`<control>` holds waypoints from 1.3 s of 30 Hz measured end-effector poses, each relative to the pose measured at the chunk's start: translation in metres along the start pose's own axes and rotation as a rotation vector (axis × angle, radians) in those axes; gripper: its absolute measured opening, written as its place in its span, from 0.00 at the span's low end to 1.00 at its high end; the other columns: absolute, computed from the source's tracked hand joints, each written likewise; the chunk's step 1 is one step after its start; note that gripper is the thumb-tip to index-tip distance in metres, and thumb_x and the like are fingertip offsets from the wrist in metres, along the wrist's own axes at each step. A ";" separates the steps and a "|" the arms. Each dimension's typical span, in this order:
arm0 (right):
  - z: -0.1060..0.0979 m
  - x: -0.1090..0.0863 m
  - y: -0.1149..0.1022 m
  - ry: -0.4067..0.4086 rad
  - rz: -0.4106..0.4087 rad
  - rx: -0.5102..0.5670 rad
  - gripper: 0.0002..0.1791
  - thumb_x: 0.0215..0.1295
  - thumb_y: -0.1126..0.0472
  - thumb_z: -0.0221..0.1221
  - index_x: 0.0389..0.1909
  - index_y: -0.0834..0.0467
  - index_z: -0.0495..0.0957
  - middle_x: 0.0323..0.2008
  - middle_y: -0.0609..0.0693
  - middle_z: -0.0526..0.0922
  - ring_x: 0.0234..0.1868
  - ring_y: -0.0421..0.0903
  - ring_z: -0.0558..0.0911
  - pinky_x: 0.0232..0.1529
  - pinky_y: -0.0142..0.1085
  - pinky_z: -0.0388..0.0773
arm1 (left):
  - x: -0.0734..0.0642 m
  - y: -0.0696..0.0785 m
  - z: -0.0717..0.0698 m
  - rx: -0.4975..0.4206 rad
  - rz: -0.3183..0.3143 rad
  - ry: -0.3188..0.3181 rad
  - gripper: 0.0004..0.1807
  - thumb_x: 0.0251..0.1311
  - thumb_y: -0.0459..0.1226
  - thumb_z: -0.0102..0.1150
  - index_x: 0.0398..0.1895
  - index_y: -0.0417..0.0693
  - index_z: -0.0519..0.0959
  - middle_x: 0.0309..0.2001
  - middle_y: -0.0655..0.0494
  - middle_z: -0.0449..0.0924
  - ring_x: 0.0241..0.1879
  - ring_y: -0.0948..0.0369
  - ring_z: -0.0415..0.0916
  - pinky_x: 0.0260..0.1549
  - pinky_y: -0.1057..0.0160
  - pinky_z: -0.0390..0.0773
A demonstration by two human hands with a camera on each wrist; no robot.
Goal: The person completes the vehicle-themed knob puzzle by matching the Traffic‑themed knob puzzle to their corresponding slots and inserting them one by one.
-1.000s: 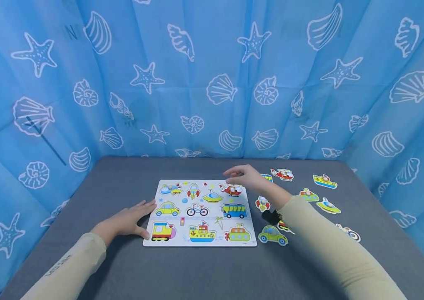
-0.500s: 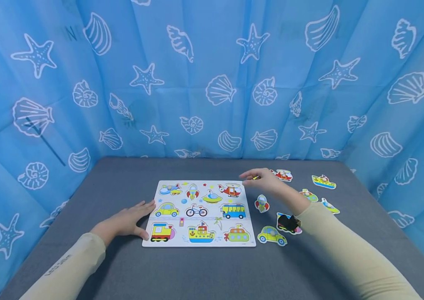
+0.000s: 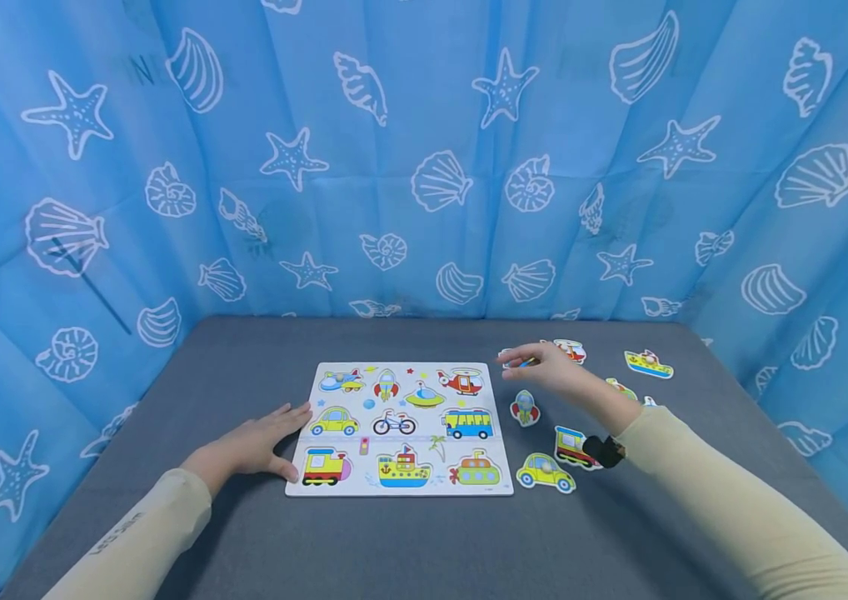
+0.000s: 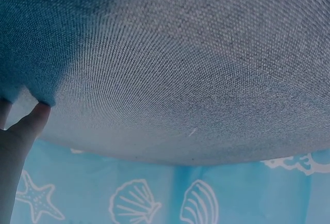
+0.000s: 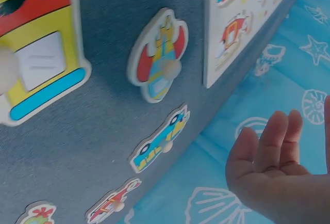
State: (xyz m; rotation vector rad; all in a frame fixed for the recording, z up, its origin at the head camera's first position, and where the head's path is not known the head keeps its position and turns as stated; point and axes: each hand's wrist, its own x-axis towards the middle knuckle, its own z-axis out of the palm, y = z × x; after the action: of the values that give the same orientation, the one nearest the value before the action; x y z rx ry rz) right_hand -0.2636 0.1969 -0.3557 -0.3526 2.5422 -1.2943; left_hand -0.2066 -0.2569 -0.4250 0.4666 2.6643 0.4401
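Observation:
My left hand [image 3: 251, 442] rests at the left edge of a white puzzle board [image 3: 424, 492] printed with vehicles, fingers spread and thumb at its lower left corner. Only finger parts [image 4: 23, 131] show in the left wrist view. Past the board's upper right corner, my right hand [image 3: 544, 371] hovers with bent, loose fingers and nothing held. Beneath it lies a knobbed bus piece [image 5: 161, 140], mostly covered by the hand in the head view. A helicopter piece [image 5: 112, 202] lies beside the bus, and a rocket piece [image 3: 525, 408] is nearer to me.
To the right lie a car piece [image 3: 546, 472], a train piece [image 3: 572, 447] partly behind a black wrist device [image 3: 606, 452], and a boat piece [image 3: 649, 363]. My right sleeve hides others. A blue shell-patterned curtain [image 3: 424, 233] stands behind the grey table [image 3: 364, 550].
My right hand has moved right, from over the board's upper right corner to above the bus piece. The left hand has stayed at the board's edge.

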 end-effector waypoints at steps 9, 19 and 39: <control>-0.010 -0.003 0.017 -0.109 -0.115 -0.036 0.19 0.65 0.63 0.62 0.54 0.69 0.77 0.50 0.64 0.79 0.40 0.48 0.76 0.48 0.50 0.75 | 0.000 -0.002 0.000 -0.004 0.000 0.001 0.62 0.41 0.62 0.70 0.77 0.45 0.51 0.76 0.46 0.47 0.74 0.41 0.41 0.62 0.30 0.47; -0.021 -0.003 0.042 -0.227 -0.044 -0.025 0.20 0.68 0.63 0.60 0.57 0.69 0.75 0.56 0.65 0.76 0.47 0.49 0.75 0.52 0.50 0.75 | 0.002 -0.001 0.000 0.007 -0.008 -0.003 0.62 0.41 0.62 0.70 0.77 0.46 0.51 0.76 0.47 0.47 0.74 0.41 0.41 0.62 0.30 0.47; -0.025 0.019 0.079 -0.325 -0.055 -0.043 0.15 0.63 0.66 0.63 0.50 0.67 0.80 0.33 0.52 0.75 0.35 0.48 0.72 0.38 0.40 0.71 | 0.001 -0.001 0.000 0.011 0.006 -0.003 0.62 0.42 0.61 0.71 0.76 0.44 0.52 0.76 0.45 0.47 0.74 0.41 0.41 0.61 0.29 0.48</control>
State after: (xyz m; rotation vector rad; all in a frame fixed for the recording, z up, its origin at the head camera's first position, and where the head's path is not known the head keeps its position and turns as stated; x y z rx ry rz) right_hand -0.2969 0.2543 -0.4082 -0.5930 2.3017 -1.0993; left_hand -0.2075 -0.2574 -0.4252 0.4788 2.6642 0.4270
